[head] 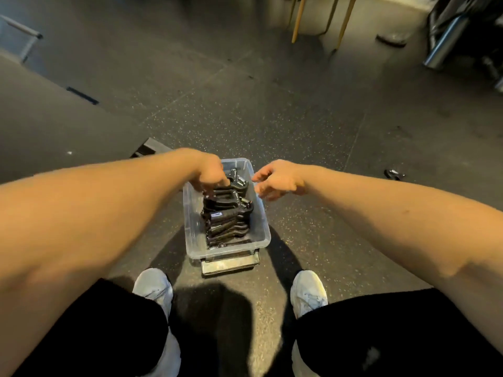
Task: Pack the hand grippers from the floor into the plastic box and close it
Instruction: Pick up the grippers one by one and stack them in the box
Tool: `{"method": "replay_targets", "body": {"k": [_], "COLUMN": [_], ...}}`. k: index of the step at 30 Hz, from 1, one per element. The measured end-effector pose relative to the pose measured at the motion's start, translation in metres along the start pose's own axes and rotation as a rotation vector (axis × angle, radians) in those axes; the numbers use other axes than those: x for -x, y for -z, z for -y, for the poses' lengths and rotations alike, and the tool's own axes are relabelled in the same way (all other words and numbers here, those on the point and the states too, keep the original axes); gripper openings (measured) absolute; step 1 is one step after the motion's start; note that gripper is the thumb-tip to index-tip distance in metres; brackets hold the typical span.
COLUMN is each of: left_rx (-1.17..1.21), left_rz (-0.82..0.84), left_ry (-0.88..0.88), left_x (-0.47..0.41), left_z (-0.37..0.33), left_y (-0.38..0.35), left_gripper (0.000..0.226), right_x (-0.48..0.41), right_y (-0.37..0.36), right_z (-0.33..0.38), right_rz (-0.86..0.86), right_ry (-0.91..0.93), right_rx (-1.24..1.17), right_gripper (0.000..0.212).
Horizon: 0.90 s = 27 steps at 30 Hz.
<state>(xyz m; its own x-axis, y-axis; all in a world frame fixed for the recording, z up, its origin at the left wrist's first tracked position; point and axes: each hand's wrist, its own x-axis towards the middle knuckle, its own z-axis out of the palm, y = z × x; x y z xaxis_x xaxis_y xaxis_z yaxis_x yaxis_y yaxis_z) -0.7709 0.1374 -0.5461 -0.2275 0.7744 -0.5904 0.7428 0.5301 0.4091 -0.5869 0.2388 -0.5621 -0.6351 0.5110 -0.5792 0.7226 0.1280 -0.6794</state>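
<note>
Pressing hand grippers (227, 213) into box (261, 235), left hand (209, 172); label seemingly unreadable.

Speckled dark rubber floor (272, 110) throughout. Wooden chair legs (299, 20) at 12 o'clock. Chrome tube (446, 42) at 1 o'clock. Grey raised platform (40, 112) at 10 o'clock. Two white shoes (155, 289) at 6 o'clock.

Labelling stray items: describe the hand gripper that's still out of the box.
Start at the clear plastic box between the person's feet, then go right past the right hand. The stray gripper lies alone on the speckled floor; the others are stacked in the box.
</note>
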Motion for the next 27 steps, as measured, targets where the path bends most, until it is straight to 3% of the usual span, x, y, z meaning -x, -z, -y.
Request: {"method": "replay_targets", "body": {"k": [6,14,21,27], "left_rx": [0.119,0.084,0.034,-0.049], "left_rz": [-0.143,-0.226,-0.147,-0.036], "left_ry": [-0.205,-0.323,-0.42,-0.494], "left_x": [0.048,0.071,0.054,-0.008], "left_z": [-0.054,-0.092,-0.168,-0.252], "left_y": [0.056,0.053,0.026,-0.023], "left_gripper": [0.039,0.031,0.029,0.026], "right_x": [0.055,0.118,0.155,0.157], "right_y": [0.025,0.056,0.095,0.151], "right_z": [0.034,0.037,-0.007,-0.1], "right_rz": [-0.134,-0.286,-0.433,-0.574], "right_ry": [0.159,0.226,0.099,-0.095], "right_rx": [-0.103,-0.147,-0.127,-0.183], "right_gripper": [0.05,0.059,0.053,0.041]}}
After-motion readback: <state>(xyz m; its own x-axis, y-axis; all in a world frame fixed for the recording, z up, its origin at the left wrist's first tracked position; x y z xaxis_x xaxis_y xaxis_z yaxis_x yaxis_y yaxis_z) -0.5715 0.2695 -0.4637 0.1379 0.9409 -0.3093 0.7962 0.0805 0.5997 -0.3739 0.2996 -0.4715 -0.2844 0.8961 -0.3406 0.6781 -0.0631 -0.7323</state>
